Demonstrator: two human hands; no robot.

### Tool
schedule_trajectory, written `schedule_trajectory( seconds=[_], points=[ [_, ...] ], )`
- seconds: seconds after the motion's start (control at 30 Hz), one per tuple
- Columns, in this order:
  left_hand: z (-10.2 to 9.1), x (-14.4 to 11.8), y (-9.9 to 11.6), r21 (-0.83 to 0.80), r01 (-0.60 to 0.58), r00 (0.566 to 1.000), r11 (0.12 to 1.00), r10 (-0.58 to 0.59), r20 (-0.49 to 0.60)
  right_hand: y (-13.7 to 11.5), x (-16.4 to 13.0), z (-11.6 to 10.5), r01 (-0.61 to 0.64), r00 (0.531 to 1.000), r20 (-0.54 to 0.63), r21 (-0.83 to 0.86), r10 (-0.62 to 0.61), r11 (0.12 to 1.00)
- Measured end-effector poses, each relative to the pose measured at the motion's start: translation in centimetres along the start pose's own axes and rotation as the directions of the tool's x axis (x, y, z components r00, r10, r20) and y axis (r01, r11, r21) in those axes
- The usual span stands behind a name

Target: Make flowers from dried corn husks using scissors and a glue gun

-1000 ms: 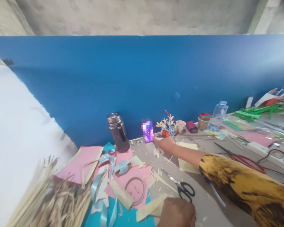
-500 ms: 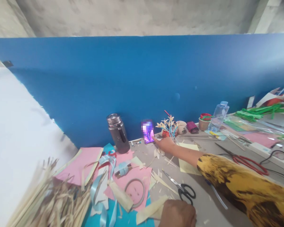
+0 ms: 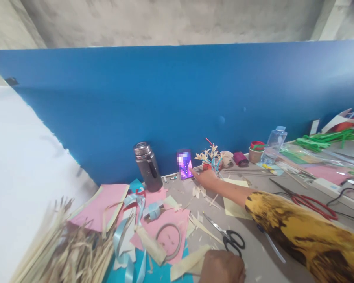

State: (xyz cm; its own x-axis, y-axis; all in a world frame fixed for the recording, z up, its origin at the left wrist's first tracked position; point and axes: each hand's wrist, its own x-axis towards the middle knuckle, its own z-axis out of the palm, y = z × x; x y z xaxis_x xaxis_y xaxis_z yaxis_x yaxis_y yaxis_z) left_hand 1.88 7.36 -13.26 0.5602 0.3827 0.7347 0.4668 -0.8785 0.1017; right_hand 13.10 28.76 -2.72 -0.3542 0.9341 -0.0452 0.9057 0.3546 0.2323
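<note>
Grey worktop (image 3: 253, 251) strewn with paper scraps, backed by a blue partition (image 3: 177, 102); concrete wall above. Phone (image 3: 184, 164) at frame centre stands upright, long axis vertical, leaning on the partition, lit screen facing the viewer. Right hand (image 3: 205, 177) reaches out, forefinger extended, touching its lower right edge. Left hand (image 3: 222, 267), bottom centre, well apart from it, rests closed on the worktop near scissors (image 3: 228, 236); grip unclear.

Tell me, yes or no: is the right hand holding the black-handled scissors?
No. The right hand is stretched out to the phone propped against the blue wall, while the black-handled scissors lie untouched on the table.
</note>
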Motion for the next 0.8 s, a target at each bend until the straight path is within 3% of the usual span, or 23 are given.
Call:
schedule_trajectory(
  seconds=[0.3,0.53,0.8],
  points=[
    [0.0,-0.2,0.1,0.014,0.006,0.996,1.0,-0.008,0.09,0.0,-2.3,0.6,0.075,0.997,0.018,-0.032,-0.074,0.997],
    [-0.2,-0.2,0.1,0.022,-0.005,0.993,1.0,0.003,0.115,-0.1,-1.8,0.4,0.068,0.998,0.015,-0.024,-0.068,0.997],
    [-0.1,0.1,0.0,-0.001,0.017,1.0,1.0,-0.017,0.021,-0.1,-0.4,0.3,0.03,0.999,0.032,-0.014,-0.029,0.999]
  ],
)
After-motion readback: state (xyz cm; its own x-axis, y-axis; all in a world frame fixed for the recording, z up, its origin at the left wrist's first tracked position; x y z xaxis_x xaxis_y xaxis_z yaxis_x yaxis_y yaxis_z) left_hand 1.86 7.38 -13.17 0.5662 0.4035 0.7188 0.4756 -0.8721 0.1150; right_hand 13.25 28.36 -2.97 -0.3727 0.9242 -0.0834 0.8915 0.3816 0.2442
